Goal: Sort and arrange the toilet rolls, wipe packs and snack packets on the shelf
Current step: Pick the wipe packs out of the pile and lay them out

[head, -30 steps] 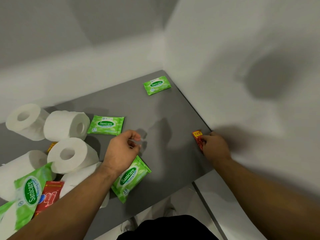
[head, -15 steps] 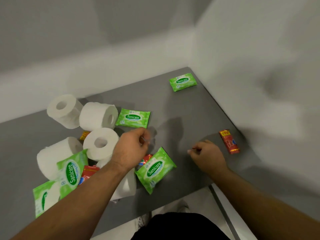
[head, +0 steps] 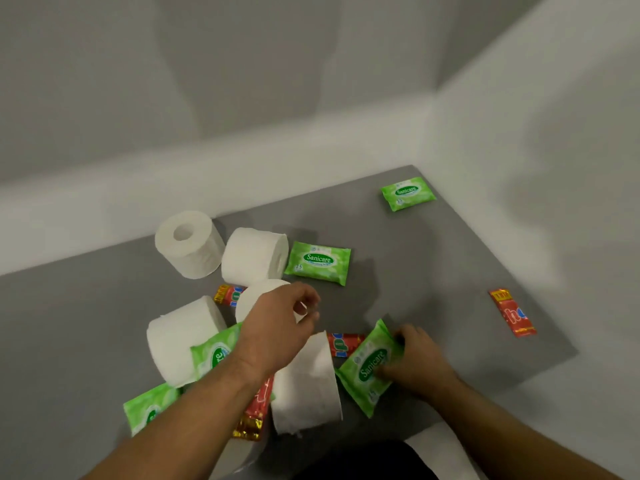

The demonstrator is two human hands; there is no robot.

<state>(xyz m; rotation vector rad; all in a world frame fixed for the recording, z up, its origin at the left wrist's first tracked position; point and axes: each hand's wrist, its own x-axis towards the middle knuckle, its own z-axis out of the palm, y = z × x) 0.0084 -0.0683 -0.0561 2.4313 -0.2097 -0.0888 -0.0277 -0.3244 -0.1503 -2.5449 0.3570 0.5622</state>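
Several white toilet rolls (head: 188, 242) lie in a heap at the left of the grey shelf (head: 433, 254), mixed with green Sanicare wipe packs and red snack packets. My right hand (head: 415, 365) grips one green wipe pack (head: 363, 370) near the front edge, thumb at its top corner. A lying roll (head: 306, 382) is beside that pack, and a red snack packet (head: 344, 342) sticks out between them. My left hand (head: 277, 327) hovers over the heap with loosely curled fingers and holds nothing. It hides part of a roll (head: 256, 296).
Apart from the heap lie one wipe pack (head: 408, 192) in the far right corner, another (head: 318, 262) beside the back rolls, and a red snack packet (head: 512, 311) by the right wall. White walls close the shelf at back and right.
My right hand left the red packet by the right wall, moved left and took hold of the green wipe pack near the front. My left hand lifted slightly over the rolls. The view swung left.
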